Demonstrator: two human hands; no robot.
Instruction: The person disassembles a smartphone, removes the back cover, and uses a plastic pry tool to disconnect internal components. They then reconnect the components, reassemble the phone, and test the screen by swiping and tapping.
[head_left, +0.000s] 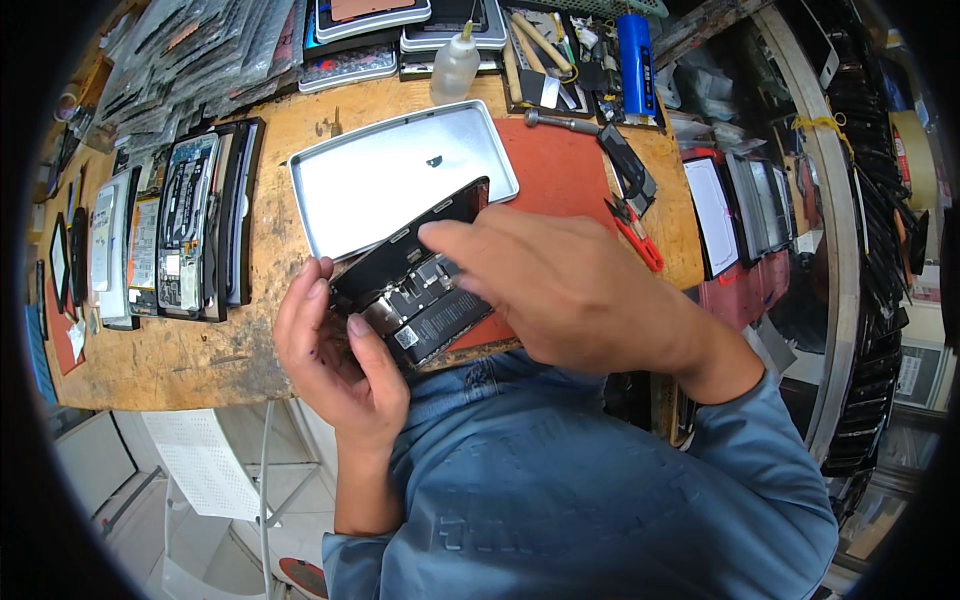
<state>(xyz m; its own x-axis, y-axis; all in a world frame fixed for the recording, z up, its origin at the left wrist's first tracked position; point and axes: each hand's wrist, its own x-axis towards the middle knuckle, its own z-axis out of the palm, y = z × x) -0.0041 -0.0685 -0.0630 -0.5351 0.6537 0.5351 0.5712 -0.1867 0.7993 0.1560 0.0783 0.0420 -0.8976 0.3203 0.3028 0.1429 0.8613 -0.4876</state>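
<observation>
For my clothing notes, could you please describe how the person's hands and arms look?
The left hand and right hand are bare, with no gloves, rings or watches visible. A small dark mark shows on the left hand. Blue-grey sleeves leave both wrists uncovered.

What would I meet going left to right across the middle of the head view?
Device with bared insides, left hand, opened phone, right hand, red-handled cutters, white-faced panel.

No legible words — only a square code (406, 338) and tiny, unreadable print (441, 323) on a black battery (455, 322)
</observation>
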